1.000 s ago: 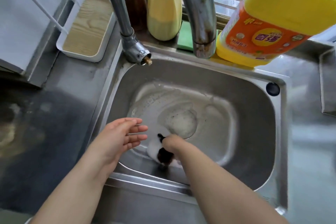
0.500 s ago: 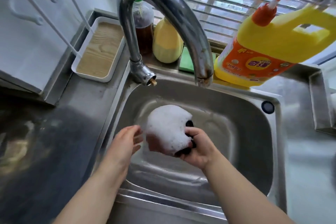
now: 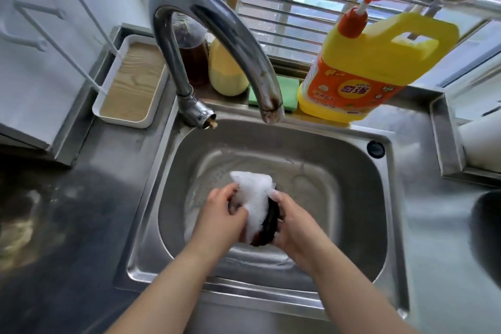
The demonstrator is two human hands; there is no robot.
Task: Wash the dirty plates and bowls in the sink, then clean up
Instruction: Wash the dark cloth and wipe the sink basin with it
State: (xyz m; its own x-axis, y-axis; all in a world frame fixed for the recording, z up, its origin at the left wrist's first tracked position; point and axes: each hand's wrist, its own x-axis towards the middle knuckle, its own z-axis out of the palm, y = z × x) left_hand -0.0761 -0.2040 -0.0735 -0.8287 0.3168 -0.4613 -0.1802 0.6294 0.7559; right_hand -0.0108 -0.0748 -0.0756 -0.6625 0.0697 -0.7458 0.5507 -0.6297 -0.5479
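Over the middle of the stainless steel sink basin (image 3: 349,198), both hands hold a dark scrubbing pad heaped with white foam (image 3: 256,198), lifted clear of the basin floor. The left hand (image 3: 221,214) curls its fingers into the foam from the left; the right hand (image 3: 292,225) wraps round the dark underside from the right, so the two nearly meet. No plate or bowl shows in the basin, whose floor lies open to the right and far side of the hands, with suds streaked on the left. The curved chrome tap (image 3: 214,35) arches from the far left rim, its spout ending above the far edge of the basin, well above the hands. On the far ledge stand a yellow detergent jug with an orange pump (image 3: 374,68), a green sponge (image 3: 290,92), a pale yellow bottle (image 3: 226,73) and a dark brown bottle (image 3: 193,59). A white tray with a wood-grain base (image 3: 132,81) sits on the counter left of the tap.
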